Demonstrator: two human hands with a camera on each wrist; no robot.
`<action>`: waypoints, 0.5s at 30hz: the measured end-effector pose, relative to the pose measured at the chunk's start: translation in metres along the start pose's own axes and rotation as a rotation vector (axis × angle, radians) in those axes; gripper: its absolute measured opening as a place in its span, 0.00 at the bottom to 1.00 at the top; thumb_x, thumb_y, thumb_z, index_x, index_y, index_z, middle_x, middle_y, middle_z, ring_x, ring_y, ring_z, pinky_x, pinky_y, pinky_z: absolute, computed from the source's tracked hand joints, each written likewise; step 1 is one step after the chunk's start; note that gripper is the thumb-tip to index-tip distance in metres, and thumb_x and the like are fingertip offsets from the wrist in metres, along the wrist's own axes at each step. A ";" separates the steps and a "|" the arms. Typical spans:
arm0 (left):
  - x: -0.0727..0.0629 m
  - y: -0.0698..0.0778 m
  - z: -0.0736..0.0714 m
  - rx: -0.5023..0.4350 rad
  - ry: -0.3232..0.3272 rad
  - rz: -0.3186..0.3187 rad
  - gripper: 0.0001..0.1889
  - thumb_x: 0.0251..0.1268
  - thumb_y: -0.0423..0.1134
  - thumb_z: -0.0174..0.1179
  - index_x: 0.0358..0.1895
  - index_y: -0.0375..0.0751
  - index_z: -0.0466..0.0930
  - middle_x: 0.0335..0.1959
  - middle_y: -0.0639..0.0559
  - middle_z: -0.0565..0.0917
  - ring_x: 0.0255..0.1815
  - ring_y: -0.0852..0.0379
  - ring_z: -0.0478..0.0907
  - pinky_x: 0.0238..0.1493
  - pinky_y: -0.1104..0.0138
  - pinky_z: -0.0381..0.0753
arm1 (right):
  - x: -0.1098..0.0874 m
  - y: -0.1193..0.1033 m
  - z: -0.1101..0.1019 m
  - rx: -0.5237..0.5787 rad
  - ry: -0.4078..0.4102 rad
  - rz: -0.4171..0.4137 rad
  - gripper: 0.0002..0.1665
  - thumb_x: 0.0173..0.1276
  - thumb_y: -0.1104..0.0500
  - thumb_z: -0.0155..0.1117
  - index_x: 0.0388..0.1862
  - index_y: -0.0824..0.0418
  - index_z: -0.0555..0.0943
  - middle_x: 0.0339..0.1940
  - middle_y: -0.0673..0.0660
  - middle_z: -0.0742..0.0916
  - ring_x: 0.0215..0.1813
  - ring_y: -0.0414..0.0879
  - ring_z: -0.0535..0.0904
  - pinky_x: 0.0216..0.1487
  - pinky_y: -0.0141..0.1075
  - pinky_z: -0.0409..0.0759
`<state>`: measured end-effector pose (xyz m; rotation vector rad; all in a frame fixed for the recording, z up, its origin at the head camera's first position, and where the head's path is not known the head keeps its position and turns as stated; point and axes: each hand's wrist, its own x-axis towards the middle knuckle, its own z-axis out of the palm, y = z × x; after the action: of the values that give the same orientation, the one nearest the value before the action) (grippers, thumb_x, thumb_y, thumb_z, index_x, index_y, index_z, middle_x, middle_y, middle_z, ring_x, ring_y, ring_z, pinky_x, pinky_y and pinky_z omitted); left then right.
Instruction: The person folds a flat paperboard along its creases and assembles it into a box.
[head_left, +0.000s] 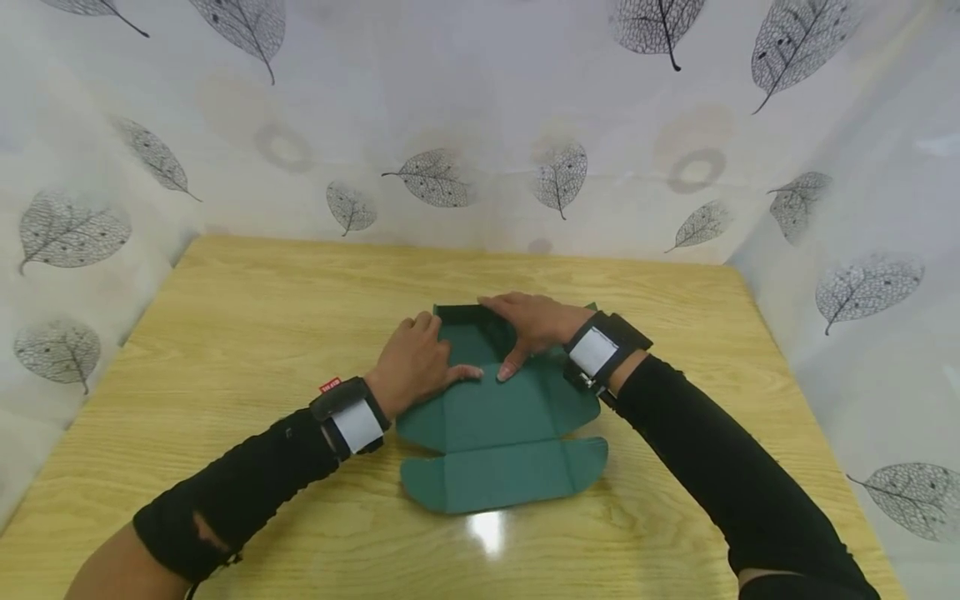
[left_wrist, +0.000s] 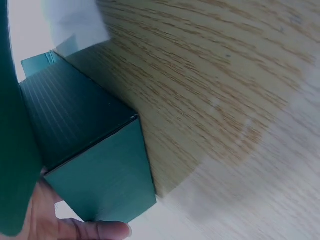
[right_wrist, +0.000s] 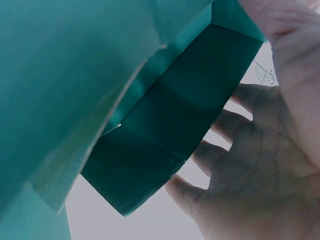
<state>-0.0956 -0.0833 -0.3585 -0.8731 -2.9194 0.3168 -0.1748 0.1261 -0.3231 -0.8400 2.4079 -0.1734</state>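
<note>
A green cardboard box [head_left: 502, 417], partly folded, rests on the wooden table, its long flap with rounded ends lying toward me. My left hand [head_left: 416, 362] grips the far left corner, fingers bent over the outside and thumb reaching inward. In the left wrist view, a finger and part of the palm show beside the box's end wall [left_wrist: 105, 175]. My right hand [head_left: 536, 321] spans the far right part, thumb pointing down inside. The right wrist view has its spread fingers [right_wrist: 227, 125] touching the edge of a raised dark green panel [right_wrist: 185, 95].
The wooden table [head_left: 247, 333] extends around the box on all sides. Behind it and along both sides hangs a pale curtain [head_left: 480, 92] with a leaf print. A small red tag [head_left: 330, 385] shows by the left wrist strap.
</note>
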 end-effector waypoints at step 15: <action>-0.026 -0.024 0.014 -0.301 0.129 0.116 0.28 0.74 0.58 0.55 0.41 0.31 0.85 0.41 0.35 0.81 0.37 0.43 0.82 0.43 0.54 0.83 | -0.009 -0.014 -0.002 -0.230 0.062 -0.025 0.75 0.42 0.35 0.82 0.84 0.48 0.50 0.82 0.64 0.56 0.81 0.68 0.47 0.75 0.67 0.48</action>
<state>-0.0888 -0.1197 -0.3676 -1.0594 -2.8437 -0.1737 -0.1629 0.1206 -0.3134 -0.9796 2.5089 0.0713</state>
